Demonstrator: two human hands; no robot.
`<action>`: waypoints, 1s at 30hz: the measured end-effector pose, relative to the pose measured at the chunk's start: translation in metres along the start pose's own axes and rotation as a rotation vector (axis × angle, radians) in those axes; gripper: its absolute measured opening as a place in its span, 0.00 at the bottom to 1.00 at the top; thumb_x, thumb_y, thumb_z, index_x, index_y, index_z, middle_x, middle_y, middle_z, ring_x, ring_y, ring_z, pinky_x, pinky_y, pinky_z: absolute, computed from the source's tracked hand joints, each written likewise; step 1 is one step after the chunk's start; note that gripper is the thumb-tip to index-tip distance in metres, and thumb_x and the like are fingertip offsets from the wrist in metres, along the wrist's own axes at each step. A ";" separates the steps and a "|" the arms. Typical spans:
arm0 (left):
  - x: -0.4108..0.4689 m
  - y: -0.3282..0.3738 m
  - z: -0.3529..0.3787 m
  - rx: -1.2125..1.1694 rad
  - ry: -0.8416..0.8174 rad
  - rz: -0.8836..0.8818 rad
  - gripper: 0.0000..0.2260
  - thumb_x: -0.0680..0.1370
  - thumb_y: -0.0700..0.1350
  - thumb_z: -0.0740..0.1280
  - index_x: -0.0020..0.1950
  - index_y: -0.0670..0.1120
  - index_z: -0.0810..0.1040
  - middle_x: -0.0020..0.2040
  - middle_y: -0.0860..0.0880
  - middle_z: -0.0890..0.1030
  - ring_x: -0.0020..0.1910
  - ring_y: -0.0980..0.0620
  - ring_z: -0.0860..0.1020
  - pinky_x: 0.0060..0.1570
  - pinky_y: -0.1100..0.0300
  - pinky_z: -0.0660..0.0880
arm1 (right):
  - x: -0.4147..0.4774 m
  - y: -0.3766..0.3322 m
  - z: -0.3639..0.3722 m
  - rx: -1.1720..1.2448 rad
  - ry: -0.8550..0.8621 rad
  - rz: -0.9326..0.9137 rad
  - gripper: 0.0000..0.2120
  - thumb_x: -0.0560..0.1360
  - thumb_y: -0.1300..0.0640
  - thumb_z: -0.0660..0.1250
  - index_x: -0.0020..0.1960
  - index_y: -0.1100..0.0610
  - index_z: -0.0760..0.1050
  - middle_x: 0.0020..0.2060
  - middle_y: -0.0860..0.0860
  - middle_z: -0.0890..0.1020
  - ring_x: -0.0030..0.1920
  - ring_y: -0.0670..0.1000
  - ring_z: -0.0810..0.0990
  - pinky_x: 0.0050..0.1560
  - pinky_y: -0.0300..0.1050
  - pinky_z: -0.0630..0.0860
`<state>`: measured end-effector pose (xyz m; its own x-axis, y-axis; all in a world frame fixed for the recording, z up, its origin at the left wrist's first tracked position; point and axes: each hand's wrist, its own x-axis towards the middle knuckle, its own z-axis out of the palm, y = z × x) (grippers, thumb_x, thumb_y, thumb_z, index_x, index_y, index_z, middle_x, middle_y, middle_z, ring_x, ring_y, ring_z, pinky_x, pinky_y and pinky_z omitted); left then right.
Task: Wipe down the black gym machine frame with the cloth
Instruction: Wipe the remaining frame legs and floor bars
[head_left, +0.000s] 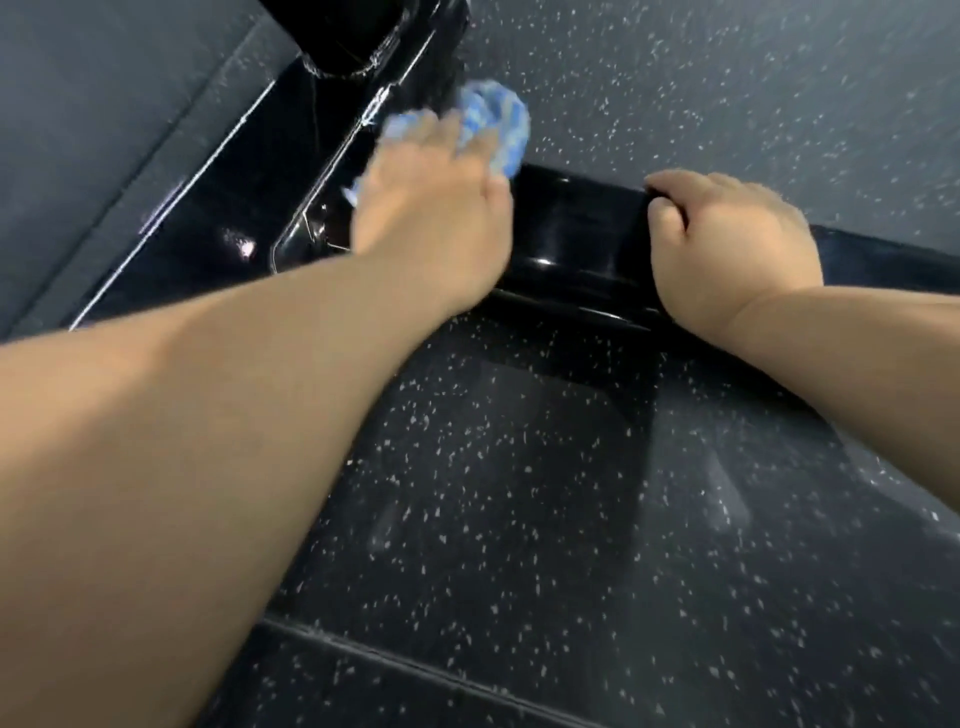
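Speckled dark rubber floor (519, 493) filled the view, seen from above; the left hand (431, 208) made the grip, fingers bent over a bunched blue-and-white cloth (501, 122) and clamped on it, though blur softened the fingertips; the cloth sat at the corner where two glossy black beams of the frame (582, 244) met, against the far side of that joint; one beam ran off to the right of the grip, the other lay lengthwise from lower left to upper centre; the left arm reached long and nearly straight from the lower left, palm down; the right hand (732, 244), further right along the cross beam, held it, fingers hooked over its far edge; either beam looked within easiest reach of the left hand.
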<state>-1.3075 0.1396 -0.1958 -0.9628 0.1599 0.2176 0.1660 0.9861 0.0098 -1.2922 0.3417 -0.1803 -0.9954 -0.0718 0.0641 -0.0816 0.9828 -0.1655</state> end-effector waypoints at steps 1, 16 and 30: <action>-0.004 0.019 -0.002 -0.038 0.009 0.069 0.21 0.80 0.47 0.47 0.73 0.48 0.64 0.70 0.42 0.69 0.67 0.41 0.65 0.68 0.50 0.58 | 0.001 0.000 0.000 -0.005 0.002 -0.004 0.19 0.81 0.51 0.50 0.69 0.48 0.70 0.63 0.55 0.76 0.61 0.60 0.72 0.64 0.52 0.65; 0.038 -0.030 0.002 -0.073 -0.146 -0.082 0.26 0.78 0.54 0.43 0.66 0.44 0.70 0.68 0.41 0.71 0.66 0.40 0.69 0.67 0.46 0.64 | -0.013 0.075 -0.019 -0.094 -0.123 0.111 0.28 0.77 0.34 0.44 0.68 0.46 0.67 0.65 0.51 0.74 0.67 0.58 0.68 0.69 0.57 0.59; 0.023 -0.005 -0.020 0.068 -0.206 -0.160 0.24 0.77 0.51 0.46 0.64 0.48 0.74 0.61 0.39 0.77 0.60 0.38 0.74 0.61 0.46 0.70 | -0.016 0.077 -0.018 -0.013 -0.053 0.075 0.19 0.80 0.46 0.47 0.64 0.45 0.72 0.60 0.51 0.78 0.61 0.58 0.72 0.66 0.56 0.61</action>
<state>-1.3263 0.1380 -0.1713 -0.9999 0.0004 0.0151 -0.0002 0.9992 -0.0389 -1.2815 0.4219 -0.1770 -1.0000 -0.0067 0.0002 -0.0066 0.9879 -0.1551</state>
